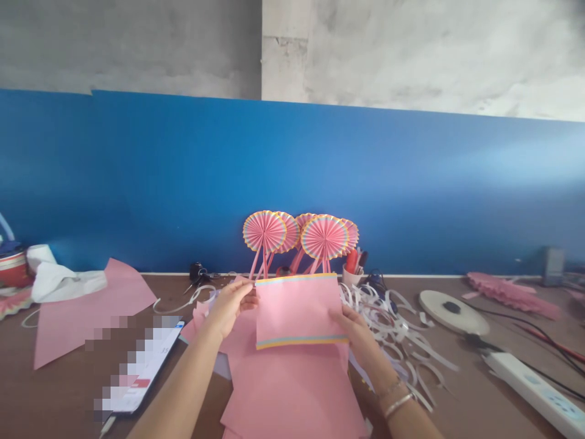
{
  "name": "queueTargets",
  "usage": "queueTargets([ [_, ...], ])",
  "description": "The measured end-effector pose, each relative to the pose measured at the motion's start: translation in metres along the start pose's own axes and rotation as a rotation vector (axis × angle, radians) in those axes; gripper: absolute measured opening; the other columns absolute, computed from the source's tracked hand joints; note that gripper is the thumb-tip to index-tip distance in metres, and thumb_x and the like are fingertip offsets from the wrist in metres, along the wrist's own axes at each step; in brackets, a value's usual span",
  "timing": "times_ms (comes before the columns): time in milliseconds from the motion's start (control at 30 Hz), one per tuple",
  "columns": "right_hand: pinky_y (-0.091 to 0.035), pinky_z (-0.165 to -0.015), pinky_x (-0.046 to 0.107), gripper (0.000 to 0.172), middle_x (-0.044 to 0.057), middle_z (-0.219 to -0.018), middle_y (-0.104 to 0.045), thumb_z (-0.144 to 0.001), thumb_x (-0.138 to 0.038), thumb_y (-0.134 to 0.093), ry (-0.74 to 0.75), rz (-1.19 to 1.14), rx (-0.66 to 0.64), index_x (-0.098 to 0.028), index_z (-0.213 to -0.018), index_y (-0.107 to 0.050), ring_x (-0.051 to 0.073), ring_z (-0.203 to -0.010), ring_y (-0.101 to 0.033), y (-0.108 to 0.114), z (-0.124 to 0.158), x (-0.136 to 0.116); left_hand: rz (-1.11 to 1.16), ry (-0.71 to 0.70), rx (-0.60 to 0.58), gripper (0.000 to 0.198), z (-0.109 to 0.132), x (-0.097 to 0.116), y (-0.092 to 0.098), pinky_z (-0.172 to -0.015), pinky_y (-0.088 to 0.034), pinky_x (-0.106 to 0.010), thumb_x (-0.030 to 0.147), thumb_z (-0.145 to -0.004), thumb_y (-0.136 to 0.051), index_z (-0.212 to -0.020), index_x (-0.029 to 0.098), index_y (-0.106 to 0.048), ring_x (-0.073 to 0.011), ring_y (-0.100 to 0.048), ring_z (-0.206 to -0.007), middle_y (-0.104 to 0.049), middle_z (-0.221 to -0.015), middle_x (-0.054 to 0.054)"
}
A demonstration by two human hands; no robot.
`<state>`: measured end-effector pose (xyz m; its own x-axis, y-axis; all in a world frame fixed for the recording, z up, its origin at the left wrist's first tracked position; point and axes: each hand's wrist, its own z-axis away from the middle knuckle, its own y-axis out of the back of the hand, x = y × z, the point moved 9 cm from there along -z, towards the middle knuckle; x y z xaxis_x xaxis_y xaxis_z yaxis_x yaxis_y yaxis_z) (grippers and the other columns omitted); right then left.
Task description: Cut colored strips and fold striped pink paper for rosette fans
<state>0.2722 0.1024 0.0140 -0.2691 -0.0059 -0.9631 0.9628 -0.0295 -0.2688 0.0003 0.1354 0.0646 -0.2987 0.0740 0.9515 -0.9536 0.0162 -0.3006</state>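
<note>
A pink paper sheet (pixel 299 312) with yellow and blue stripes along its top and bottom edges is held up in front of me. My left hand (pixel 231 306) pinches its left edge near the upper corner. On the other side, my right hand (pixel 355 329) grips the right edge, thumb on the front face. Below it lie several larger pink sheets (pixel 295 390), overlapping on the table. Behind stand several round pleated paper fans (pixel 264 233) on pink sticks, their rims striped yellow and blue.
Curled white paper strips (pixel 406 329) heap to the right, near a round cream disc (pixel 452 311) and a white power strip (pixel 534 390). Left are a phone (pixel 146 372), a pink sheet (pixel 91 311) and white tissue (pixel 68 283). A blue partition (pixel 183 171) closes the back.
</note>
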Motion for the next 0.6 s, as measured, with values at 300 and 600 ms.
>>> queueTargets([
  [300,-0.050,-0.064,0.031,0.028,0.006,-0.073,-0.073,-0.063,-0.036,-0.076,-0.017,-0.014,0.026,-0.017,-0.083,-0.071,0.021,-0.064,-0.066,0.0022,0.0001,0.0000,-0.053,-0.031,-0.003,0.027,-0.0019,-0.0005,0.0001,-0.054,-0.050,-0.022,0.036,-0.063,-0.074,-0.075,0.013,-0.064,-0.0122,-0.063,-0.055,-0.066,-0.066,-0.004],
  [600,-0.049,-0.064,0.030,0.030,0.006,-0.075,-0.073,-0.065,-0.035,-0.075,-0.016,-0.036,-0.001,-0.016,-0.088,-0.071,0.021,-0.065,-0.066,0.0028,-0.0015,0.0054,-0.311,-0.256,0.165,0.027,-0.0043,0.0061,0.0091,-0.057,-0.052,-0.027,0.034,-0.066,-0.068,-0.085,0.016,-0.068,-0.0179,-0.065,-0.059,-0.067,-0.060,-0.002],
])
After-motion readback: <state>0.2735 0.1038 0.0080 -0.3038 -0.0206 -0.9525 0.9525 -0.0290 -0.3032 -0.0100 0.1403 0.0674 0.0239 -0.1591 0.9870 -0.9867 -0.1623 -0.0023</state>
